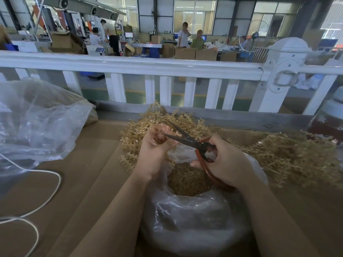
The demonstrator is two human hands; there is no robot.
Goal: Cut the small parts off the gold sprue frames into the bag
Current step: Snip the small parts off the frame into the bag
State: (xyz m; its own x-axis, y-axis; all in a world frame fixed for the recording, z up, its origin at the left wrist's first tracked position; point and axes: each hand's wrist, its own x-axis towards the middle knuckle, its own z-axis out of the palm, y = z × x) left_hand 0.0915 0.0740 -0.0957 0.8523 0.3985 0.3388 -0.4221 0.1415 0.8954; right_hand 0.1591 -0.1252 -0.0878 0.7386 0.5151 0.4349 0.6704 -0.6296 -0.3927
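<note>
At the frame's centre our left hand [157, 143] pinches a gold sprue frame [163, 129] between the open blades of the scissors [191, 143] that our right hand [226, 160] grips, above the clear bag [194, 217] below.

No legible text or labels anywhere.

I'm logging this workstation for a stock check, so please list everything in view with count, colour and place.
Scissors: one, orange handles, dark blades open, above the bag.
Sprue frames: many, gold, heaped behind and right of the bag.
Bag: one, clear plastic, near centre, cut gold parts inside.
Second bag: one, clear, far left.
Cord: one, white, left on the cardboard surface.
Railing: one, white, behind the bench.
Cardboard boxes: several, brown, background.
Left hand: holding a gold frame.
Right hand: gripping the scissors.
</note>
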